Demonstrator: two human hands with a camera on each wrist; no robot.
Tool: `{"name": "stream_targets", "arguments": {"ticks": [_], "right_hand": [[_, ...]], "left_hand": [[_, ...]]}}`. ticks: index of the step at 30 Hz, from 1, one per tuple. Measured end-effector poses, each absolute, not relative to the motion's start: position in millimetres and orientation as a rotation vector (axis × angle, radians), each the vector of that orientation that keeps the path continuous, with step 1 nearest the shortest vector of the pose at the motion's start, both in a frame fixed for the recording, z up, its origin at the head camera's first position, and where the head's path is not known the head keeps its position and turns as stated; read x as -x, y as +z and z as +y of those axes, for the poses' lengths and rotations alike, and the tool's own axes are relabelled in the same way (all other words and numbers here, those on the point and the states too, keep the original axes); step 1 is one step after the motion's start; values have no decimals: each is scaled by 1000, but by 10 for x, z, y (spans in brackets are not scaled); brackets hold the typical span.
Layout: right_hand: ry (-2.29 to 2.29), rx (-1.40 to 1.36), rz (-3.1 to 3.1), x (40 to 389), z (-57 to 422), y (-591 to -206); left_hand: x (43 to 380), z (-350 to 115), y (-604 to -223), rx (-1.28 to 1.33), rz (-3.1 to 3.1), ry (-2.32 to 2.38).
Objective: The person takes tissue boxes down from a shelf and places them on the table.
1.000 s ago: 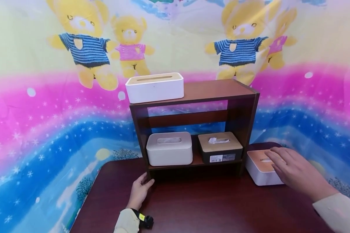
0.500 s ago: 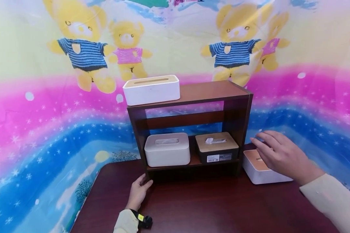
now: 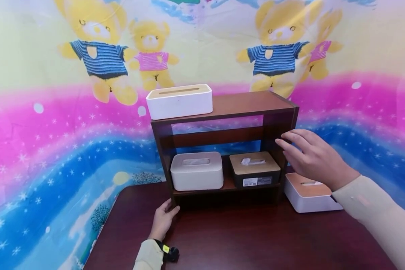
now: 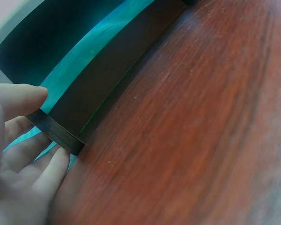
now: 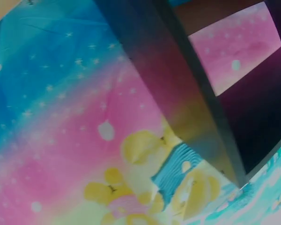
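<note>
A small dark brown wooden shelf (image 3: 246, 104) stands on a reddish-brown table (image 3: 243, 240). Low on its left side, my left hand (image 3: 162, 222) holds the side panel (image 4: 56, 131); in the left wrist view the thumb lies on one face and the fingers on the other. My right hand (image 3: 315, 159) is raised at the shelf's right side, palm down and fingers loosely extended, holding nothing. Below that hand a white tissue box (image 3: 300, 200) with a wooden lid sits on the table, partly covered by the hand and sleeve. The right wrist view shows the shelf's right panel (image 5: 178, 89).
On the shelf's top left rests a long white tissue box (image 3: 180, 107) with a wooden lid. The lower board carries an off-white tissue box (image 3: 197, 180) and a black one (image 3: 256, 170) with a wooden lid. A bear-printed cloth (image 3: 209, 48) hangs behind.
My right hand has lifted off the white tissue box on the table and moved up and left to the shelf's right side. The left hand has stayed at the panel.
</note>
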State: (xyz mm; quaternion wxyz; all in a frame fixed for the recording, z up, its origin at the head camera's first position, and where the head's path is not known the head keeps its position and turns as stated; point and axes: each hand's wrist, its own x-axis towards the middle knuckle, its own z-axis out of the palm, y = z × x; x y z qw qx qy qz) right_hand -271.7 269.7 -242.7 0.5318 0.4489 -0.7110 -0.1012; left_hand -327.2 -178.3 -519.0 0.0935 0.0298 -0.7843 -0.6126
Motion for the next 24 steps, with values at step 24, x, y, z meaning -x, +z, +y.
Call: {"name": "stream_targets", "arguments": {"ticks": [24], "right_hand": [[-173, -1078, -1750, 3067, 2248, -2165]], "left_hand": [[3340, -1831, -5228, -95, -2321, -1841]]}}
